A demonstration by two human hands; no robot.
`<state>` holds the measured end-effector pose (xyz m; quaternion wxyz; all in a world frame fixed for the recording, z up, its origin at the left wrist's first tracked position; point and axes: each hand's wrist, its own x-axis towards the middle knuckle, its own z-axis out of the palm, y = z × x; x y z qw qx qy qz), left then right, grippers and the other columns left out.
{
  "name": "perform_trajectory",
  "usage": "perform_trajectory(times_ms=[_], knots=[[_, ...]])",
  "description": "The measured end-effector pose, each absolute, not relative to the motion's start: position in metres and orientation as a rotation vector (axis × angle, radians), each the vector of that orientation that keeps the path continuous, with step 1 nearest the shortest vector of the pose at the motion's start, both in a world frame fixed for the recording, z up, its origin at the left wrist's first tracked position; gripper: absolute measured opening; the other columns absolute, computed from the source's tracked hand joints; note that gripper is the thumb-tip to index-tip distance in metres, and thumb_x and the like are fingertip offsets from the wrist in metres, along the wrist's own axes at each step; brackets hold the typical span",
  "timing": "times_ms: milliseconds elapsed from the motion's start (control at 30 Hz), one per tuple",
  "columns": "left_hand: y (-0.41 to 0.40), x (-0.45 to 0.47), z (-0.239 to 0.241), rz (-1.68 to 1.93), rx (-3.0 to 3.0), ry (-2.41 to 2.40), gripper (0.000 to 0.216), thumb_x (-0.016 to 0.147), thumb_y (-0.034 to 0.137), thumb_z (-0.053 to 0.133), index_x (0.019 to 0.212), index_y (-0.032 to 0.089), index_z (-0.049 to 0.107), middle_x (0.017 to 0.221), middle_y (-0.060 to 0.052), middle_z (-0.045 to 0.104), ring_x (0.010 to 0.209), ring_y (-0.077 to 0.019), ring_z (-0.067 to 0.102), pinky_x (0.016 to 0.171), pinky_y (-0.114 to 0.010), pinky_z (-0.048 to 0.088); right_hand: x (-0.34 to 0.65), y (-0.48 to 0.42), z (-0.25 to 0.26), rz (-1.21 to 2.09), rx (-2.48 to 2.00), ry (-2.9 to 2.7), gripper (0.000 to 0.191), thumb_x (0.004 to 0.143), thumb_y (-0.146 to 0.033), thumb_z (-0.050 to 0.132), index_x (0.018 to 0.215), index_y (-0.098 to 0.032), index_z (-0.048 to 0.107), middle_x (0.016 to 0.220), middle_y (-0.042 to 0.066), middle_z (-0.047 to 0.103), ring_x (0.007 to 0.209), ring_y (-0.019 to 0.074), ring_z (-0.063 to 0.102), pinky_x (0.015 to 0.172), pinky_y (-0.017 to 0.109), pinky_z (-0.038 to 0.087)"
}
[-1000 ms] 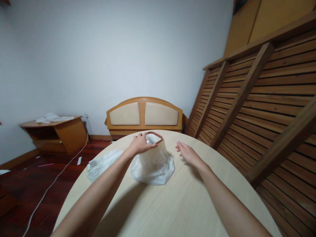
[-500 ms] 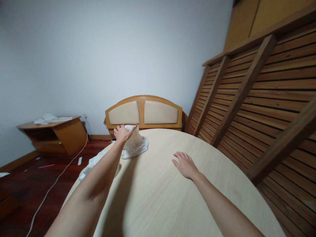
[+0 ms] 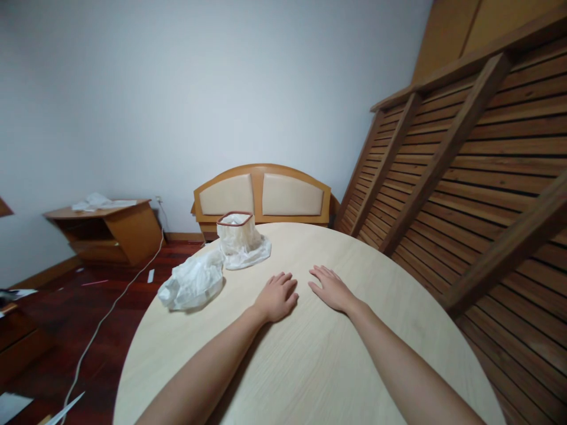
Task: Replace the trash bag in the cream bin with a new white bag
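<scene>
My left hand [image 3: 277, 297] and my right hand [image 3: 330, 287] lie flat, palms down, side by side on the round pale wooden table [image 3: 319, 360]. Neither holds anything. At the table's far left edge stands a small red-rimmed bin [image 3: 237, 231] lined with a white plastic bag that spreads out around its base. Nearer, by the left rim, lies a crumpled white plastic bag [image 3: 192, 286], about a hand's width from my left hand.
A wooden headboard [image 3: 262, 195] with two padded panels leans on the wall behind the table. A slatted wooden bed frame [image 3: 465, 171] leans at the right. A low wooden cabinet [image 3: 110, 231] stands at the left, and a white cable [image 3: 110, 310] runs over the dark red floor.
My left hand pushed the lined bin to the table's far left edge, let go of it and came back to rest flat beside my right hand. The right hand barely moved.
</scene>
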<state>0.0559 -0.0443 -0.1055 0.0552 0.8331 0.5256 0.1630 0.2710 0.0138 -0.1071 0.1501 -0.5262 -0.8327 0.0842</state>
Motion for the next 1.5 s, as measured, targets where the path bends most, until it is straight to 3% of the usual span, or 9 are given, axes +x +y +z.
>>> perform_trajectory(times_ms=[433, 633, 833, 1033, 1500], knots=[[-0.044, 0.048, -0.097, 0.499, 2.616, 1.475, 0.044, 0.096, 0.038, 0.049, 0.135, 0.020, 0.060, 0.149, -0.011, 0.053, 0.140, -0.0266, 0.047, 0.120, -0.041, 0.036, 0.262, 0.002, -0.104, 0.258, -1.510, -2.427, 0.058, 0.097, -0.048, 0.043, 0.146, -0.017, 0.051, 0.161, 0.011, 0.038, 0.151, 0.0281, 0.028, 0.122, 0.044, 0.017], [-0.040, 0.043, -0.098, 0.509, 2.592, 1.544, 0.047, 0.095, 0.039, 0.050, 0.138, 0.020, 0.059, 0.151, -0.013, 0.050, 0.142, -0.0314, 0.044, 0.121, -0.049, 0.032, 0.263, 0.003, -0.103, 0.303, -1.498, -2.506, 0.066, 0.098, -0.054, 0.040, 0.154, -0.019, 0.040, 0.165, 0.012, 0.027, 0.154, 0.0303, 0.019, 0.123, 0.050, 0.011], [-0.040, 0.038, -0.099, 0.481, 2.593, 1.520, 0.053, 0.095, 0.044, 0.051, 0.141, 0.018, 0.056, 0.154, -0.013, 0.048, 0.144, -0.0299, 0.042, 0.122, -0.042, 0.032, 0.267, -0.001, -0.102, 0.317, -1.460, -2.521, 0.067, 0.098, -0.055, 0.038, 0.155, -0.019, 0.039, 0.166, 0.010, 0.027, 0.154, 0.0297, 0.018, 0.123, 0.048, 0.011], [-0.039, 0.039, -0.101, 0.451, 2.568, 1.540, 0.056, 0.095, 0.044, 0.050, 0.144, 0.017, 0.053, 0.157, -0.016, 0.043, 0.148, -0.0350, 0.035, 0.121, -0.052, 0.030, 0.272, -0.006, -0.101, 0.346, -1.401, -2.527, 0.068, 0.096, -0.055, 0.042, 0.154, -0.019, 0.042, 0.165, 0.010, 0.030, 0.154, 0.0283, 0.020, 0.124, 0.046, 0.012], [-0.035, 0.040, -0.100, 0.411, 2.545, 1.539, 0.056, 0.096, 0.044, 0.050, 0.145, 0.018, 0.051, 0.158, -0.016, 0.040, 0.149, -0.0368, 0.033, 0.120, -0.056, 0.030, 0.272, -0.004, -0.100, 0.387, -1.356, -2.545, 0.071, 0.095, -0.057, 0.044, 0.154, -0.018, 0.040, 0.165, 0.010, 0.029, 0.154, 0.0282, 0.021, 0.124, 0.049, 0.011]])
